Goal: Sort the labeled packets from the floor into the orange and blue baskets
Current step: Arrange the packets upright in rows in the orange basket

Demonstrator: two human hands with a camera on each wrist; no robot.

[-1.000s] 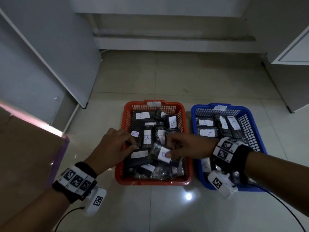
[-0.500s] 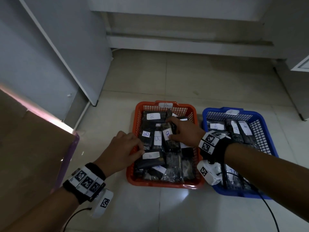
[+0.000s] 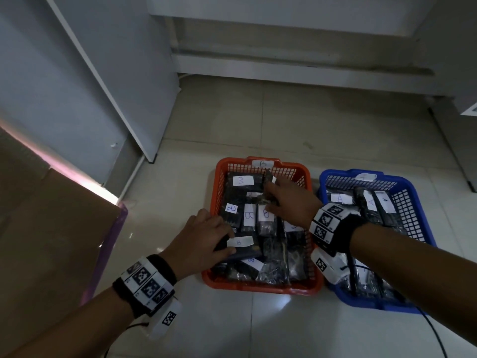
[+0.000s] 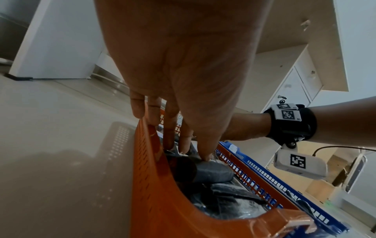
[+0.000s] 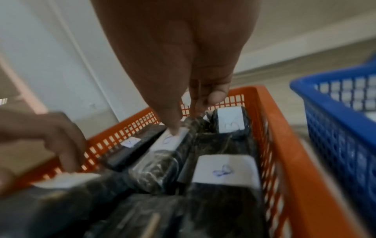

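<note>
Head view, left to right. Brown cardboard at far left, then bare floor tile with no loose packets in sight; sorting judged nearly done, hands now tidying the load.

Risks:
- Orange basket heaped with dark packets marked B; top layer near rim height, so a shove could slide one over the wall onto the floor.
- Paper labels loose-looking and partly curled; could peel or flip under rubbing fingers, leaving a packet unreadable.
- Blue basket, touching or just beside the orange one, holds the A packets; a packet knocked across the shared edge would land mis-sorted.
- Right wrist view blurred; label lettering there not fully legible.

Grip:
- Left hand over near-left corner of orange basket, fingers bent down onto a dark packet with a B label; thumb tip pressing a rolled packet. Clamped or merely pressing: cannot tell.
- Right hand deeper in same basket, thumb tip on a white label, fingers curled at a crinkled packet, seemingly pinching it.
</note>
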